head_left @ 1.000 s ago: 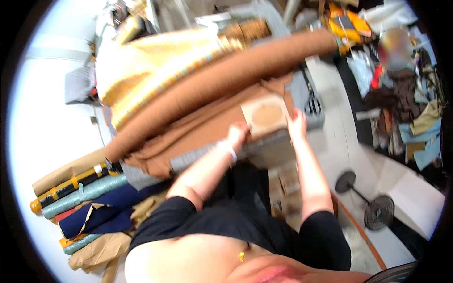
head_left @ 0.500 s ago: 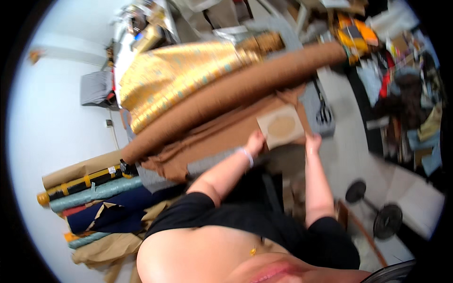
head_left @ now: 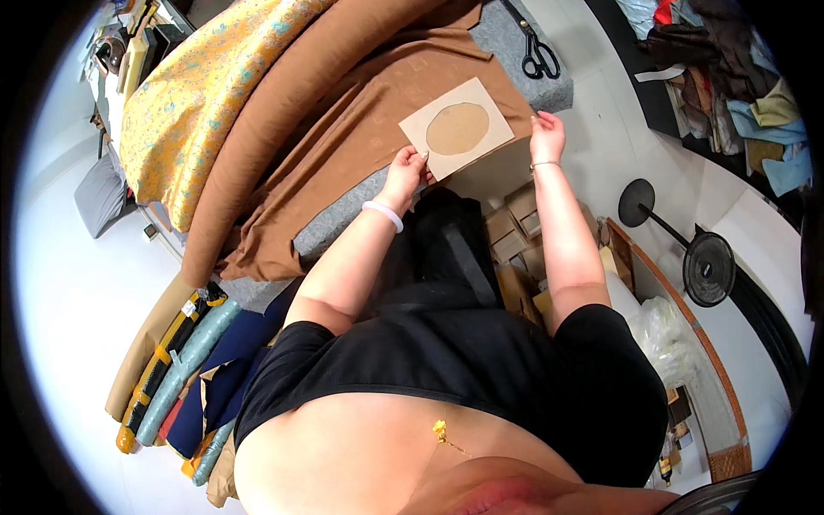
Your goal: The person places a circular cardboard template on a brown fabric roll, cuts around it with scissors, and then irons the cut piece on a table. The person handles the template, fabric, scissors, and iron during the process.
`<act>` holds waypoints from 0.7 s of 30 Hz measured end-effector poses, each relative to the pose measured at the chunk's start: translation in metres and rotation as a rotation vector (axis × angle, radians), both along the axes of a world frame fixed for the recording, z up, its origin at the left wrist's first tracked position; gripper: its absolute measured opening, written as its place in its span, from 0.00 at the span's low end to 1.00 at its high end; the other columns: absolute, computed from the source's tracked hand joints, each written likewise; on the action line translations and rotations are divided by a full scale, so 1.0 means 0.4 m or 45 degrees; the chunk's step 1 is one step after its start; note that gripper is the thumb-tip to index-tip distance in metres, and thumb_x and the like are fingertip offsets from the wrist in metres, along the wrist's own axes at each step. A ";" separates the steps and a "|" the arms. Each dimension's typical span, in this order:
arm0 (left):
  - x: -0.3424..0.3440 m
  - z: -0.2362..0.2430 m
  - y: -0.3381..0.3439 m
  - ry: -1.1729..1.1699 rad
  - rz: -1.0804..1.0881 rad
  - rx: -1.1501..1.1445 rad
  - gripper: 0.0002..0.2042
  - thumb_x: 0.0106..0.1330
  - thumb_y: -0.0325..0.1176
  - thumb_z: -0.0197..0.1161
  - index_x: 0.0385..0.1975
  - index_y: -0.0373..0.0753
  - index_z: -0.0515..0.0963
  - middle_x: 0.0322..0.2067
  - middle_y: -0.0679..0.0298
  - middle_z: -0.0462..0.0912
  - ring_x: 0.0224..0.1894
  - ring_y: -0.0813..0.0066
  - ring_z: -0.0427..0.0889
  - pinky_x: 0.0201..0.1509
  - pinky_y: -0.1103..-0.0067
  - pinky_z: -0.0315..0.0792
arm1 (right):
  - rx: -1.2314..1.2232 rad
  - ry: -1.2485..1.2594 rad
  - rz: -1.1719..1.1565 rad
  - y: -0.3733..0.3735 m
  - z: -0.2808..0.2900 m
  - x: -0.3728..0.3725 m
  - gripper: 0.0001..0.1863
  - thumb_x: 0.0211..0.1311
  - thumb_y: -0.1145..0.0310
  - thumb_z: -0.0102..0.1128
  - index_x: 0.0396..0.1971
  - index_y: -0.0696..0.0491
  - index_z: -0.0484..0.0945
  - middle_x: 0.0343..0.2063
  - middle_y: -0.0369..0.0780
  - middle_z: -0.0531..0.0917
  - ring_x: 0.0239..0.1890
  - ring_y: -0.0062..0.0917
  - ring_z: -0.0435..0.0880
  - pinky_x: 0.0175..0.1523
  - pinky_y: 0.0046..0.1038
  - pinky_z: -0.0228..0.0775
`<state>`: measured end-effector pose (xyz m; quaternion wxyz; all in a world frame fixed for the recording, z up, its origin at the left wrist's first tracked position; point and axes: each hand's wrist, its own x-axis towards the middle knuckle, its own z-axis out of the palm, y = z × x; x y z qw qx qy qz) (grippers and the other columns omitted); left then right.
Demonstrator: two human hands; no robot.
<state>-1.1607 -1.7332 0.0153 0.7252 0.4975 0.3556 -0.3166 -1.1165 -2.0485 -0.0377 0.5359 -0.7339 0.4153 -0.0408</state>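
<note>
A flat beige card [head_left: 489, 142] with a darker tan oval [head_left: 457, 129] lies on brown fabric [head_left: 369, 129] at the table's front edge. Whether the oval is a cut-out or a separate piece, I cannot tell. My left hand [head_left: 403, 176], a pale bangle on its wrist, is closed at the fabric's front edge, its thumb touching the card's lower left side. Beyond the card's right side, my right hand [head_left: 548, 139] pinches the fabric's edge near its right corner. The undersides of both grips are hidden.
Black scissors [head_left: 541, 58] rest on the grey table covering [head_left: 506, 47] at the far right. A thick brown fabric roll [head_left: 275, 103] and yellow patterned cloth [head_left: 202, 94] lie to the left. Cardboard boxes [head_left: 519, 210] sit below the edge; a black fan [head_left: 708, 268] stands right.
My view has tilted and turned, so the table sits higher and at a steeper slant. Both hands remain on either side of the card, which stays on the fabric.
</note>
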 end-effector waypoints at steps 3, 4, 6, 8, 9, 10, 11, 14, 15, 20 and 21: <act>-0.009 -0.030 0.023 -0.024 -0.093 0.011 0.07 0.78 0.33 0.58 0.50 0.40 0.73 0.34 0.68 0.82 0.33 0.77 0.81 0.40 0.79 0.78 | -0.732 -0.285 0.301 0.054 0.088 0.066 0.13 0.62 0.74 0.69 0.45 0.57 0.80 0.38 0.42 0.84 0.45 0.34 0.82 0.57 0.34 0.74; -0.012 -0.038 0.031 -0.026 -0.096 0.000 0.08 0.78 0.34 0.59 0.50 0.40 0.73 0.34 0.68 0.83 0.33 0.78 0.81 0.40 0.79 0.78 | -0.663 -0.358 0.364 0.087 0.142 0.115 0.11 0.64 0.72 0.66 0.44 0.57 0.81 0.41 0.44 0.83 0.51 0.39 0.80 0.60 0.38 0.71; -0.011 -0.056 0.040 -0.037 -0.114 -0.027 0.08 0.78 0.34 0.59 0.50 0.40 0.73 0.34 0.68 0.83 0.34 0.79 0.81 0.41 0.79 0.78 | -0.548 -0.496 0.535 0.134 0.187 0.232 0.07 0.65 0.70 0.66 0.40 0.56 0.83 0.40 0.44 0.84 0.46 0.39 0.83 0.56 0.38 0.75; 0.003 -0.032 0.031 -0.027 -0.121 0.008 0.08 0.78 0.34 0.59 0.50 0.40 0.73 0.34 0.69 0.84 0.34 0.79 0.81 0.42 0.79 0.78 | -0.609 -0.397 0.698 0.163 0.149 0.367 0.16 0.67 0.58 0.66 0.41 0.57 0.85 0.41 0.47 0.86 0.46 0.42 0.85 0.54 0.41 0.77; 0.010 -0.013 0.027 -0.019 -0.123 0.029 0.08 0.78 0.34 0.59 0.51 0.40 0.73 0.34 0.69 0.84 0.34 0.80 0.81 0.43 0.79 0.78 | -0.710 -0.238 0.799 0.174 0.115 0.438 0.24 0.64 0.48 0.67 0.46 0.56 0.85 0.45 0.49 0.87 0.50 0.43 0.85 0.56 0.40 0.77; 0.011 -0.005 0.025 -0.026 -0.120 0.034 0.08 0.78 0.34 0.59 0.51 0.39 0.73 0.35 0.69 0.84 0.34 0.80 0.81 0.43 0.79 0.78 | -0.769 -0.010 0.879 0.199 0.103 0.501 0.32 0.61 0.41 0.68 0.49 0.57 0.84 0.47 0.50 0.87 0.53 0.44 0.85 0.59 0.40 0.77; 0.007 -0.002 0.026 -0.028 -0.107 0.044 0.09 0.78 0.34 0.58 0.51 0.39 0.73 0.35 0.69 0.84 0.35 0.81 0.81 0.44 0.79 0.78 | -0.693 0.171 0.955 0.232 0.135 0.550 0.37 0.59 0.39 0.69 0.53 0.59 0.81 0.49 0.53 0.86 0.56 0.45 0.83 0.61 0.41 0.76; 0.003 -0.015 0.027 -0.060 -0.115 0.020 0.09 0.78 0.34 0.60 0.51 0.39 0.74 0.34 0.72 0.84 0.35 0.82 0.81 0.44 0.79 0.78 | -0.654 0.232 1.187 0.238 0.142 0.643 0.18 0.59 0.64 0.71 0.45 0.59 0.85 0.41 0.53 0.88 0.46 0.45 0.88 0.52 0.37 0.80; 0.000 -0.015 0.023 -0.057 -0.104 0.010 0.09 0.77 0.34 0.60 0.51 0.39 0.74 0.34 0.72 0.83 0.35 0.83 0.81 0.44 0.79 0.78 | -0.493 0.222 1.063 0.238 0.150 0.655 0.17 0.59 0.64 0.69 0.44 0.59 0.85 0.42 0.53 0.88 0.47 0.46 0.87 0.54 0.39 0.79; -0.005 -0.008 0.023 -0.054 -0.028 -0.026 0.08 0.76 0.33 0.62 0.49 0.40 0.74 0.30 0.75 0.80 0.33 0.85 0.78 0.42 0.80 0.78 | -0.767 -0.128 0.980 0.225 0.103 0.708 0.14 0.59 0.69 0.66 0.42 0.60 0.84 0.42 0.55 0.87 0.50 0.49 0.85 0.57 0.42 0.76; -0.006 -0.009 0.022 -0.054 -0.016 -0.035 0.08 0.76 0.33 0.62 0.49 0.40 0.74 0.30 0.75 0.80 0.32 0.86 0.78 0.42 0.81 0.77 | -0.743 -0.203 0.958 0.219 0.087 0.712 0.14 0.58 0.70 0.66 0.42 0.60 0.84 0.42 0.55 0.86 0.49 0.50 0.85 0.56 0.42 0.76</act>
